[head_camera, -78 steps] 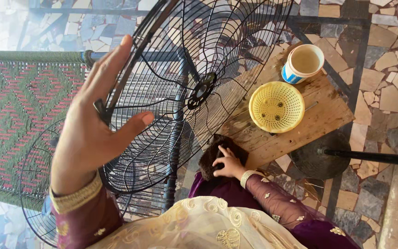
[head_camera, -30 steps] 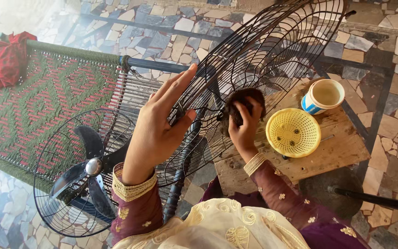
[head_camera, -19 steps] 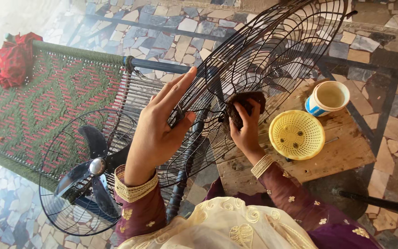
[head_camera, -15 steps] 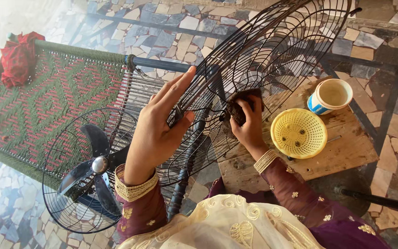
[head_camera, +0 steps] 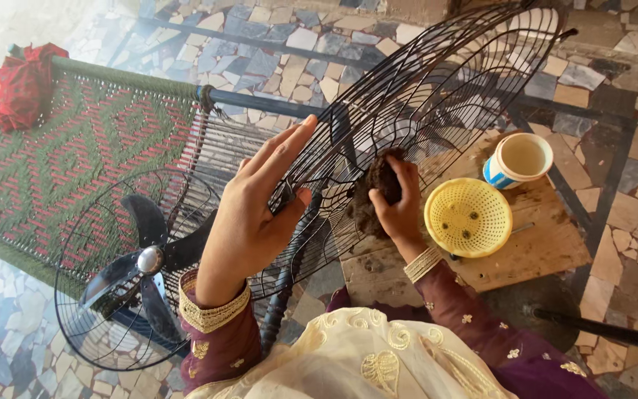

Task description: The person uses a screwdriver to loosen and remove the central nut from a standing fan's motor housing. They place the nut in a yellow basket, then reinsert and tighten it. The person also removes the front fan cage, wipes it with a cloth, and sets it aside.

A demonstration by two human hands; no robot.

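At centre, one fan grille (head_camera: 437, 96) is steadied by the left hand (head_camera: 256, 214), fingers spread wide; the right hand (head_camera: 400, 203) clasps one dark scrubber (head_camera: 372, 193); at three o'clock sit one yellow basket (head_camera: 468, 217) and one cup (head_camera: 518, 159).

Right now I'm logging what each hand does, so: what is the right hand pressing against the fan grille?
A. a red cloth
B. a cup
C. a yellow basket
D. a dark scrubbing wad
D: the right hand grips a dark scrubbing wad against the wires of the grille, while the basket and cup sit untouched on the wooden board.
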